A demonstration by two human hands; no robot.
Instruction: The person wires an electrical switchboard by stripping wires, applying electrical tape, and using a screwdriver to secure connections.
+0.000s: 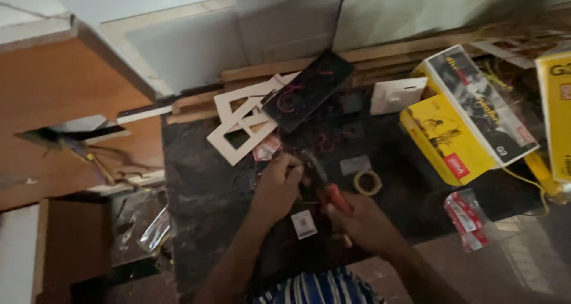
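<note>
My right hand (pixel 360 221) grips red-handled pliers (pixel 324 182) whose dark jaws point up and left toward my left hand (pixel 278 182). My left hand is closed around something small, seemingly thin wire, right at the jaws; the piece itself is too blurred to make out. Both hands work over a dark stone slab (pixel 202 191). A small white tag (pixel 304 224) lies just below the hands.
White switch-plate frames (pixel 241 123) and a black panel with red wires (pixel 306 90) lie beyond the hands. A tape roll (pixel 367 182), a grey plate (pixel 355 164), yellow boxes (pixel 452 143), a white switch plate (pixel 395 95) and red packets (pixel 467 218) sit right. Wooden board with a cut-out (pixel 71 131) left.
</note>
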